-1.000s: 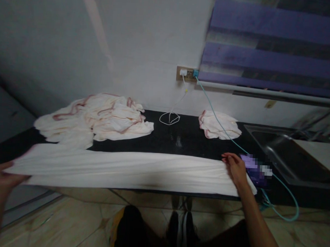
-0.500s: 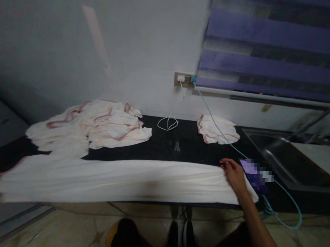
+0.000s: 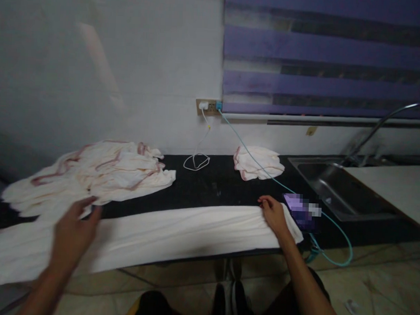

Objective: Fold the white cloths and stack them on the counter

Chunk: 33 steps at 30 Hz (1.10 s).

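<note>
A long strip of white cloth [image 3: 179,228] lies along the front edge of the black counter, with faint lengthwise creases. My left hand [image 3: 75,228] hovers over its left part, thumb and fingers apart and holding nothing. Near the right end, my right hand [image 3: 274,217] is on the cloth with loosely curled fingers at its far edge, where the fabric gathers; the grip is partly hidden. Behind my left hand is a rumpled heap of white cloths [image 3: 108,169] with pinkish-red edging. A smaller bunched cloth [image 3: 256,163] sits against the wall.
A phone-like device with a purple screen [image 3: 296,207] lies beside my right wrist. Its teal cable [image 3: 245,145] crosses the small cloth to a wall outlet [image 3: 211,107]. A white cord [image 3: 196,162] lies coiled on the counter [image 3: 201,189]. At right is a metal sink [image 3: 354,196].
My left hand has let go of the cloth's left end and moved right and inward over the strip. My right hand stays at the right end. The view has turned right.
</note>
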Each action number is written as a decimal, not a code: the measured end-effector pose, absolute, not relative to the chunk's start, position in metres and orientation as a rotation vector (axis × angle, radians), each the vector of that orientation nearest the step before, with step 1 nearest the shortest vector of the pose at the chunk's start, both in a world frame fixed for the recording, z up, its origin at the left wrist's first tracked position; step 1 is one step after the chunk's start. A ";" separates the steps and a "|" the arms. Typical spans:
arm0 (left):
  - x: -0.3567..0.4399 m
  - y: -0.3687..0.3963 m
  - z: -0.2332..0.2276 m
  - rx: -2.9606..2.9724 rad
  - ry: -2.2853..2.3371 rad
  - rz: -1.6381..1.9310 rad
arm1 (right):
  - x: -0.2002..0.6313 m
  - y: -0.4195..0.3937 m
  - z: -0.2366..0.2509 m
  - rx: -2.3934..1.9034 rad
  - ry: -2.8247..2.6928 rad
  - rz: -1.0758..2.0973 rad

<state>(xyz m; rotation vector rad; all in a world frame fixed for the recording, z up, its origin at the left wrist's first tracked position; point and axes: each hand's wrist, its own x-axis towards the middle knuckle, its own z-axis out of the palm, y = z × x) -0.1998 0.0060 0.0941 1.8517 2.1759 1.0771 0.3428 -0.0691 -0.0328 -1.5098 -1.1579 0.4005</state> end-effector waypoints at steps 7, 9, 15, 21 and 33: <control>0.084 -0.037 0.027 2.170 1.154 0.832 | 0.329 -0.095 0.003 -1.428 -1.128 0.193; 0.142 -0.056 0.022 2.244 1.038 0.793 | 0.325 -0.125 0.013 -1.406 -1.139 0.149; 0.214 -0.088 -0.004 2.484 0.856 0.653 | 0.326 -0.232 -0.018 -1.658 -0.784 0.203; 0.223 -0.095 -0.016 2.669 0.963 0.555 | 0.330 -0.249 -0.060 -1.663 -0.671 0.513; 0.220 -0.111 -0.007 2.535 0.904 0.560 | 0.328 -0.210 -0.047 -1.573 -0.409 0.628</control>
